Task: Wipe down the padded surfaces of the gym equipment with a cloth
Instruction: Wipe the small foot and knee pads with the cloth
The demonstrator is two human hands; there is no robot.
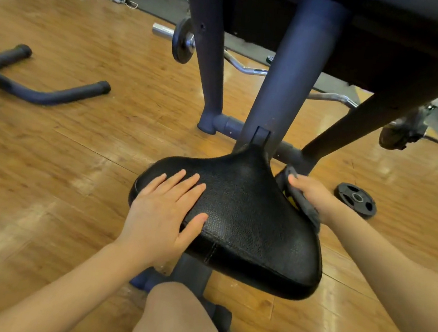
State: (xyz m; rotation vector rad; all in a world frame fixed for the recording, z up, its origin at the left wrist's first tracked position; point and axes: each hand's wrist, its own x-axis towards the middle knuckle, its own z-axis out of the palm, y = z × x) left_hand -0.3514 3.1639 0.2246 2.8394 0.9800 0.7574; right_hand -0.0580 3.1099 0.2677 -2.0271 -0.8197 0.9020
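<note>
A black padded seat (250, 219) of a blue-framed gym bench fills the middle of the head view. My left hand (164, 211) lies flat on the seat's left half, fingers straight and spread, thumb over the near edge. My right hand (312, 192) grips a dark grey cloth (302, 201) with a bit of yellow showing, and holds it against the seat's right side edge. Part of the cloth is hidden behind the seat and under my fingers.
The bench's blue posts (287, 72) and dark pad underside (380, 34) rise just beyond the seat. A curl bar with a plate (183, 41) lies behind, a small weight plate (355, 199) at right, a bent dark bar (37, 88) at left. My knee (179, 323) is below.
</note>
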